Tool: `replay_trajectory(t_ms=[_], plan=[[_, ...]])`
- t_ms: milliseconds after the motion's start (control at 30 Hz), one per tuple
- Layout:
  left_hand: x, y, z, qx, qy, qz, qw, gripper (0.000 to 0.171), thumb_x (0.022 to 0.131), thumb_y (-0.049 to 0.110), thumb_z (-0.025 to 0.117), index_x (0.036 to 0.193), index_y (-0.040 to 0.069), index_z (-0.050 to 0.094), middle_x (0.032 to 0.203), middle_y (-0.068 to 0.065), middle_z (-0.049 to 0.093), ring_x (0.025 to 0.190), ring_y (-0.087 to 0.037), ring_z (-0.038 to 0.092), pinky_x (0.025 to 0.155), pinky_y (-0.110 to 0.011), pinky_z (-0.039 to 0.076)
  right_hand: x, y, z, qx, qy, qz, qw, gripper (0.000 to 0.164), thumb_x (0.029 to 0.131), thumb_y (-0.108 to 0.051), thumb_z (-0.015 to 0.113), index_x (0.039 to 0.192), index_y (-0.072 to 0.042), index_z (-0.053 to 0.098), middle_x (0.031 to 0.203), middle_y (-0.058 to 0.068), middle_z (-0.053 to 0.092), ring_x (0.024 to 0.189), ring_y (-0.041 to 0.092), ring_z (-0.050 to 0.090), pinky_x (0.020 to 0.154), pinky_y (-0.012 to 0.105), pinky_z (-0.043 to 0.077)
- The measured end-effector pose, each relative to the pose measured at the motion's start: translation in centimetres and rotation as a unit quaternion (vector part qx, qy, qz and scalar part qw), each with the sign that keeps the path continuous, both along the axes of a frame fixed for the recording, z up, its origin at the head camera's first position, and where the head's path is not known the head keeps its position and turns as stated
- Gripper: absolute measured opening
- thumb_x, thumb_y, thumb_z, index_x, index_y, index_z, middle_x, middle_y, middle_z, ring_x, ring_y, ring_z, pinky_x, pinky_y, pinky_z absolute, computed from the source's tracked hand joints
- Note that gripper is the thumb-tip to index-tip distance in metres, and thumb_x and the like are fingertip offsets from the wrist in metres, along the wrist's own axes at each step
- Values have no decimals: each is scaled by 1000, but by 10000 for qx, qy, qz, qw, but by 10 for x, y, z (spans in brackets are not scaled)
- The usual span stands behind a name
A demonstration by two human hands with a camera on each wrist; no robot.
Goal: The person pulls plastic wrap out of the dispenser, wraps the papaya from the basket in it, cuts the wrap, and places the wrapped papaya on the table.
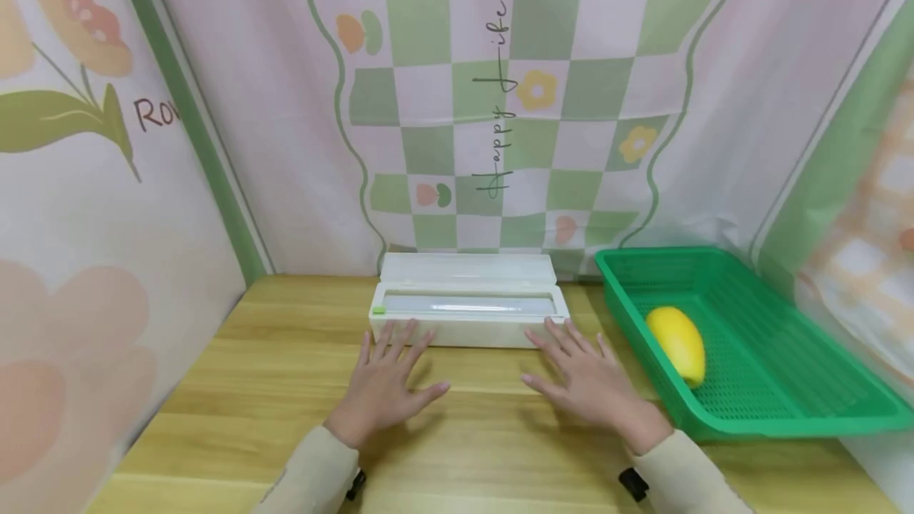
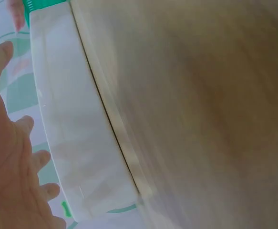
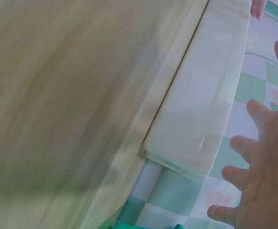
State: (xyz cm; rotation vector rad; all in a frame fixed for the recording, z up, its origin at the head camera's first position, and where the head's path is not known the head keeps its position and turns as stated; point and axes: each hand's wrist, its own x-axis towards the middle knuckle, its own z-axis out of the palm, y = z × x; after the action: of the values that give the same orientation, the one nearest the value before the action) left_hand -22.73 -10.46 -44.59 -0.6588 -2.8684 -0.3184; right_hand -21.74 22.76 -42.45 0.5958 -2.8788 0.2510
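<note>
A long white cling film dispenser stands on the table with its clear lid tipped back. Inside it lies a pale, shiny roll, and a small green slider sits at its left end. Fingers spread, my left hand is at the left front of the dispenser, fingertips overlapping its front edge in the head view. My right hand mirrors it at the right front, palm down and fingers fanned. Both wrist views show straight fingers beside the white front wall, with nothing in either hand.
On the right, a green plastic basket holds a yellow mango against its left side. The wooden table runs back to a patterned cloth hanging behind the dispenser. More printed cloth rises at both sides.
</note>
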Motion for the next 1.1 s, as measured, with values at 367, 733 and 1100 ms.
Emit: replay_trajectory(t_ms=[367, 733, 1100], plan=[[-4, -1, -1, 329, -195, -82, 9992, 84, 94, 76, 36, 161, 28, 22, 166, -7, 14, 150, -40, 3, 117, -64, 0, -3, 8, 9, -212, -188, 74, 9996, 72, 98, -65, 45, 157, -26, 35, 162, 12, 28, 146, 42, 23, 110, 74, 15], [-3, 2, -3, 498, -117, -291, 9983, 80, 96, 72, 38, 160, 27, 25, 165, -7, 18, 149, -41, 14, 115, -67, 12, -1, 20, 35, -452, -433, 204, 9978, 67, 101, -59, 45, 156, -20, 38, 159, 16, 31, 144, 45, 27, 107, 76, 21], [-24, -5, 4, 1081, 925, -417, 9889, 68, 90, 41, 72, 146, 9, 50, 131, -15, 60, 116, -32, 58, 91, -53, 52, -12, 21, 27, -560, -228, 192, 9980, 71, 99, -54, 56, 150, -6, 44, 152, 24, 41, 137, 47, 38, 102, 76, 29]])
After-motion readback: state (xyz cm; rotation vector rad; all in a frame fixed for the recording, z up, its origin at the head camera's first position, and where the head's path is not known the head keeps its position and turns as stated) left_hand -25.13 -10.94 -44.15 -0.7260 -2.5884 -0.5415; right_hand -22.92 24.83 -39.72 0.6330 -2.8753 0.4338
